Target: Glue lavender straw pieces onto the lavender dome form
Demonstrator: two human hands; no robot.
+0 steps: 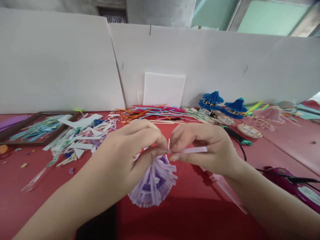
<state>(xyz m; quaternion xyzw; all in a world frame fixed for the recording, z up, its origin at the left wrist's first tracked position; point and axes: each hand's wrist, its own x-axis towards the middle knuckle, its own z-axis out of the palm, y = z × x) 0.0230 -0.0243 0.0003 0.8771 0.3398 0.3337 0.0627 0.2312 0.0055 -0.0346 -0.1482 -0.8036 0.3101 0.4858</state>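
Note:
A purple fringed piece (152,186), made of many light and dark purple strips fanned out in a cone shape, hangs below my left hand (140,150). The fingers of that hand are closed at its narrow top, next to the other fingertips. My right hand (200,146) pinches a pale lilac strip (195,150), whose flat end sticks out to the right across the fingers. A thin upright bit of strip shows between the two hands. Where the strip meets the purple piece, fingertips hide the contact.
Coloured sticks (155,113) lie at the back of the red table. Blue fringed roofs (235,107) and a pink one (270,114) stand back right. White scraps (85,145) and a brown frame (32,144) are left; a magenta tool (292,186) with a black cord lies right.

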